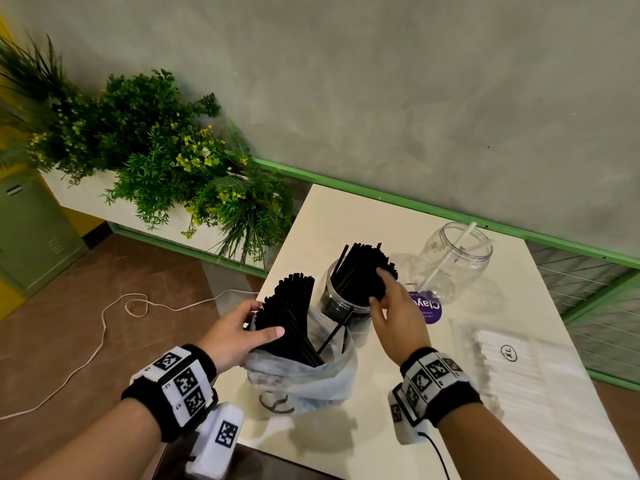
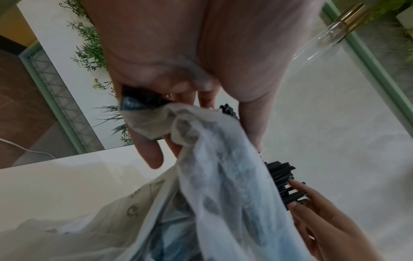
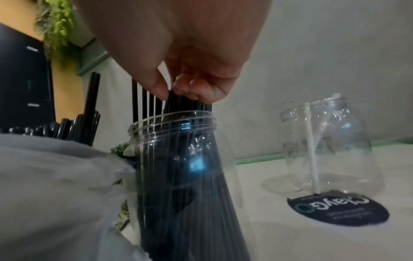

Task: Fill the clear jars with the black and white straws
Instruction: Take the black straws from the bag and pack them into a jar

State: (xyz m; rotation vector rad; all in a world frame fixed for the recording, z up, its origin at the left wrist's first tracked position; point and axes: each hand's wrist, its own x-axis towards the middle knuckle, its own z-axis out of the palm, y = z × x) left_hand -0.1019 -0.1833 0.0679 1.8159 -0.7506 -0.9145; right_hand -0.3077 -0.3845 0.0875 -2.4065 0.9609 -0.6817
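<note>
A clear jar (image 1: 332, 299) (image 3: 178, 159) stands mid-table, packed with black straws (image 1: 367, 268). My right hand (image 1: 381, 289) (image 3: 176, 91) pinches their tops from the right. Left of the jar sits a crumpled plastic bag (image 1: 304, 372) (image 2: 212, 159) with a second bundle of black straws (image 1: 291, 306) (image 3: 73, 127) sticking out. My left hand (image 1: 263, 320) grips that bundle, thumb across the front. Behind and to the right, a second clear jar (image 1: 453, 261) (image 3: 324, 141) holds a single white straw (image 1: 446, 261) (image 3: 311, 150).
A wrapped pack of white straws (image 1: 509, 355) marked XL lies on the white table (image 1: 346, 216) at the right. A round purple sticker (image 1: 427, 306) (image 3: 337, 210) lies between the jars. A planter (image 1: 156, 150) and a white cable (image 1: 104, 327) are off the table's left edge.
</note>
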